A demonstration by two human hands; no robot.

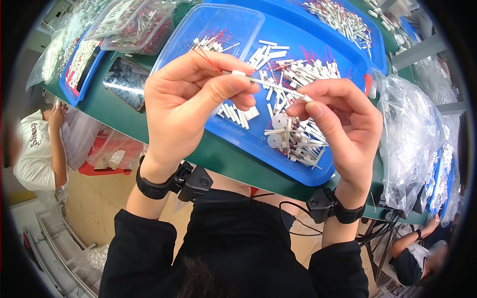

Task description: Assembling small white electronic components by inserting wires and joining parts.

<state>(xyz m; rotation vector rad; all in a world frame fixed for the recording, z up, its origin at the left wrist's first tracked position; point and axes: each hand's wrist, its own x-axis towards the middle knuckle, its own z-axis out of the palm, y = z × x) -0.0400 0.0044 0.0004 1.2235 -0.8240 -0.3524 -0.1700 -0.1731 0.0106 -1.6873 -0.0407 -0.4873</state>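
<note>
White plastic makes up the thin rod (271, 84) held in the air between both hands, above the near half of the blue tray (343, 54); fine red wire (206, 59) trails from its left end. The left hand (191, 107) pinches that end between thumb and forefinger, closed on the rod, while the right hand (335, 126) nips the other tip with thumb and fingertips, also closed on it. The step in hand looks like fitting or threading the small piece together, and the next move probably calls for a steady, fine push along the rod's own line without bending the wire. Directly below lies a heap of loose white parts (293, 134), two round discs among them. A clear lidded tub (213, 30) stands at the tray's far left corner. To the right a crumpled clear bag (412, 139) crowds the tray's edge, so room there is tight; the green table (124, 116) edge runs near the wrists, and the open space lies toward the person's body.
</note>
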